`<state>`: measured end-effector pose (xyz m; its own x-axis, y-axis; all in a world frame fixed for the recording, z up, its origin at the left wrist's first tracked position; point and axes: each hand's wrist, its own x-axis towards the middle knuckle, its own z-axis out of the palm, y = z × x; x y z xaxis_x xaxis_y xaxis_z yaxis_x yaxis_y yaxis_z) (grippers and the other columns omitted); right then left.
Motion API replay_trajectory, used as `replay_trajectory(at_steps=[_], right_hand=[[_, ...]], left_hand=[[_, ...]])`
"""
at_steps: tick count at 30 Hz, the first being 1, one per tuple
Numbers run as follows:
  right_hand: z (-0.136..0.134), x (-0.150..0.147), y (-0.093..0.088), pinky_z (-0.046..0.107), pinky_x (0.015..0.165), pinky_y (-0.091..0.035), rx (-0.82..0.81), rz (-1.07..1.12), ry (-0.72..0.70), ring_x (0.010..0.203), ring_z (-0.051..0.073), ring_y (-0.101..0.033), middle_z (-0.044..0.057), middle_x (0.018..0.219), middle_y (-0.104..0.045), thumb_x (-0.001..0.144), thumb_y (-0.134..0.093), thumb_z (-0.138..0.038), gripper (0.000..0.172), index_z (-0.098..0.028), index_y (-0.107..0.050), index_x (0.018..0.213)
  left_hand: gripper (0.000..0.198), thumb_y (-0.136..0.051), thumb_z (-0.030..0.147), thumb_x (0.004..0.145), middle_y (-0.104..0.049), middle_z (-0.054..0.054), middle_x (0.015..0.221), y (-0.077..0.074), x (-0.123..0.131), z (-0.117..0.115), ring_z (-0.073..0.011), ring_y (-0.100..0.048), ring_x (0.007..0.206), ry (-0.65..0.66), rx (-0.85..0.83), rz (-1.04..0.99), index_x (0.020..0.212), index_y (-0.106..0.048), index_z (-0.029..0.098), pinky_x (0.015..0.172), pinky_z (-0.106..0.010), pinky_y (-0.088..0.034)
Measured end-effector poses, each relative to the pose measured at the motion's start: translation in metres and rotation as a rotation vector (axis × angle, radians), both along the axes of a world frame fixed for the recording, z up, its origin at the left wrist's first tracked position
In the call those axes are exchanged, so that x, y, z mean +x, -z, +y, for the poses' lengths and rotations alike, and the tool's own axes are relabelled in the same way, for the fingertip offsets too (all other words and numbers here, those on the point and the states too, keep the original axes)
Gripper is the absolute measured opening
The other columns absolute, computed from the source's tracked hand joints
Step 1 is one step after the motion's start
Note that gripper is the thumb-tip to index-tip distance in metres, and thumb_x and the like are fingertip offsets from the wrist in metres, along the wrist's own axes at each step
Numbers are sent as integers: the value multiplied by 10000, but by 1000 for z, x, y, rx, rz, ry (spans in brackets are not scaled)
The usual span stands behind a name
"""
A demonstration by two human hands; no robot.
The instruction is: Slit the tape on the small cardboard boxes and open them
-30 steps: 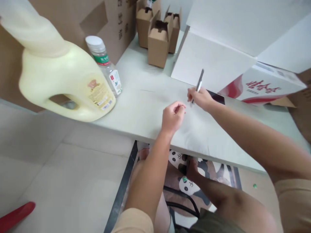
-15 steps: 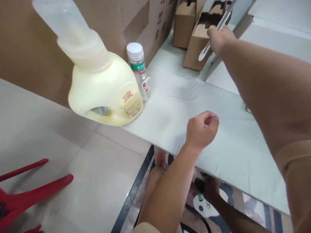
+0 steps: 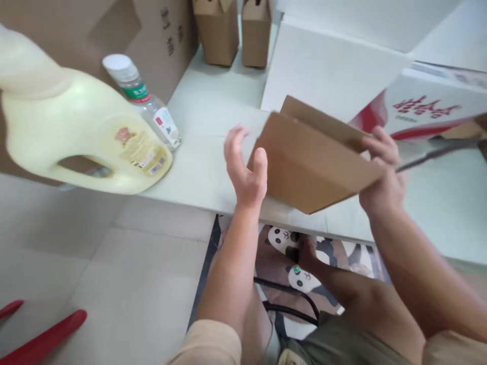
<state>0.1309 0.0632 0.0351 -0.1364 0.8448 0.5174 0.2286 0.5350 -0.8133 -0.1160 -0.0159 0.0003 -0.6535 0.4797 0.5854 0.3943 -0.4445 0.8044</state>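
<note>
A brown cardboard box (image 3: 315, 157) is tilted above the near part of the pale table. My right hand (image 3: 384, 172) grips its right end, and a long thin dark item (image 3: 441, 153) sticks out to the right from that same hand. At the box's left side my left hand (image 3: 246, 170) is raised with thumb and fingers apart, holding nothing. Left of that hand a clear bottle with a white cap (image 3: 155, 114) stands beside a large pale yellow jug (image 3: 95, 132).
Two small brown cartons (image 3: 216, 35) stand at the back. A white box with red print (image 3: 422, 109) is at the right, near white panels (image 3: 335, 71). A large cardboard box (image 3: 152, 30) is behind the bottle. Red legs (image 3: 49, 337) show at lower left.
The view has shifted right. A cardboard box is now in my right hand, which has come back from the cartons. My left hand has opened from a closed shape.
</note>
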Motion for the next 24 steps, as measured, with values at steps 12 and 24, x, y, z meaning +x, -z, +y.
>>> replay_trajectory(at_steps=[12, 24], right_hand=[[-65, 104, 57, 557, 1264, -281, -230, 220, 263, 1466, 300, -438, 47, 1150, -714, 846, -670, -552, 309, -263, -775, 880], [-70, 100, 45, 563, 1275, -331, 92, 247, 110, 1325, 221, -583, 10, 1265, -661, 977, -541, -383, 236, -374, -503, 1209]], left_hand=[[397, -614, 593, 907, -757, -84, 1079, -2, 88, 17, -282, -624, 1305, 582, -183, 64, 987, -731, 222, 1120, -471, -482], [690, -645, 657, 811, -652, -101, 1329, 7, 90, 54, -247, -645, 1218, 442, -181, 123, 1367, -502, 276, 1045, -404, -512]])
